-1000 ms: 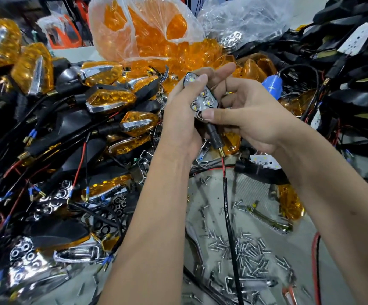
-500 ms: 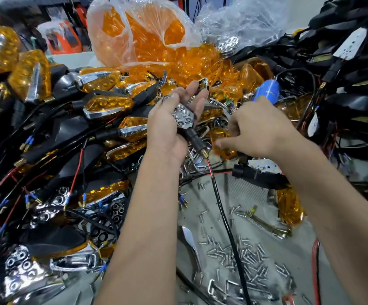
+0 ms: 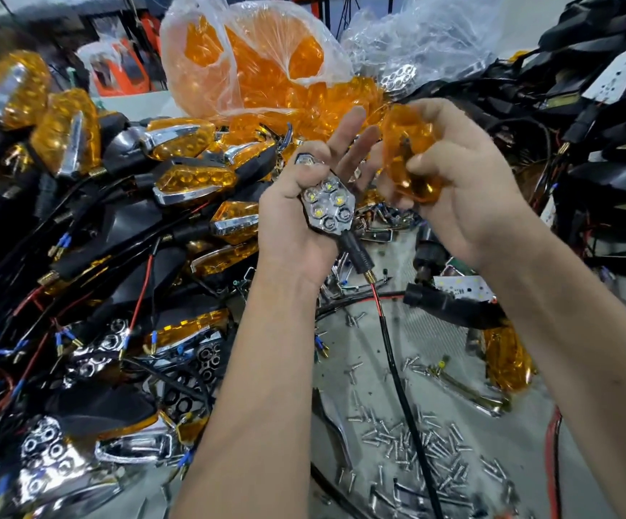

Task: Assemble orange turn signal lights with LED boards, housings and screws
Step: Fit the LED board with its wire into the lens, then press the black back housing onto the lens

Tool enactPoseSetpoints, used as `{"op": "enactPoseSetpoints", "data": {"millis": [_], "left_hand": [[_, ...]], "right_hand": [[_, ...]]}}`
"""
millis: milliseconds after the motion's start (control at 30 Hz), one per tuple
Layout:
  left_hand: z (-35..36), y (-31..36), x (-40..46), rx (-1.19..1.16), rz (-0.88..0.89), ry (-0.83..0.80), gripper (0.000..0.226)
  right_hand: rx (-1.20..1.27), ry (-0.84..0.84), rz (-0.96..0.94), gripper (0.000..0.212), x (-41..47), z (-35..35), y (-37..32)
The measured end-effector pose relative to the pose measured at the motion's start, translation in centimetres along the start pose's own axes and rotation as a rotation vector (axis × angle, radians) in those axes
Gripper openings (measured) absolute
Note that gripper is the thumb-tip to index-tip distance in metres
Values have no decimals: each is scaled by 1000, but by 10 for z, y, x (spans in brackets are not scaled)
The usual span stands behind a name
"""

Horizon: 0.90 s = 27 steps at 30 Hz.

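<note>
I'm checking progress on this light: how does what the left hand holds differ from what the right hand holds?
The left hand grips a chrome LED reflector unit with a black stem and trailing wire; the right hand holds a bare orange lens, wireless. The unit is opaque and shiny, the lens translucent. Both are raised above the bench, not yet joined.

Both bare forearms reach in from the near edge, side by side, wrists raised. The left hand [image 3: 296, 215] sits palm up, thumb and curled lower fingers gripping a light unit [image 3: 328, 207], while its index and middle fingers stick straight up and away. The right hand [image 3: 465, 181], just beside it on the right, curls its fingers and thumb around an orange lens [image 3: 405, 151], knuckles turned outward.
</note>
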<state>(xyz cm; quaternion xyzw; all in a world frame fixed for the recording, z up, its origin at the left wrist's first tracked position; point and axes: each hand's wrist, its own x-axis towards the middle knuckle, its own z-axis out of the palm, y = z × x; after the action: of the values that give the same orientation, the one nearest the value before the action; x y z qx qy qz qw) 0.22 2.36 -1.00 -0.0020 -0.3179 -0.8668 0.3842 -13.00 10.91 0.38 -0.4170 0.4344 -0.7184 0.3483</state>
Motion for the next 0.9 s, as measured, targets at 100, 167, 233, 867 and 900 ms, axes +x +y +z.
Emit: {"op": "enactPoseSetpoints", "data": {"millis": [100,167,233,867,900], "left_hand": [[-3,1,0,16,-8,-52,11],[-4,1,2,13,-14,-15,11],[-5,-1,4,12,-28,91,12],[10,-13,5,378,-225,427,26],[9,-13,5,398,-228,421,23]], "right_hand": [[169,-134,53,52,1,2,-2],[195,-144,68,51,1,1,-1],[142,-143,57,49,0,1,1],[-674,69,-202,41,-10,12,14],[-701,57,-201,43,-10,12,15]]}}
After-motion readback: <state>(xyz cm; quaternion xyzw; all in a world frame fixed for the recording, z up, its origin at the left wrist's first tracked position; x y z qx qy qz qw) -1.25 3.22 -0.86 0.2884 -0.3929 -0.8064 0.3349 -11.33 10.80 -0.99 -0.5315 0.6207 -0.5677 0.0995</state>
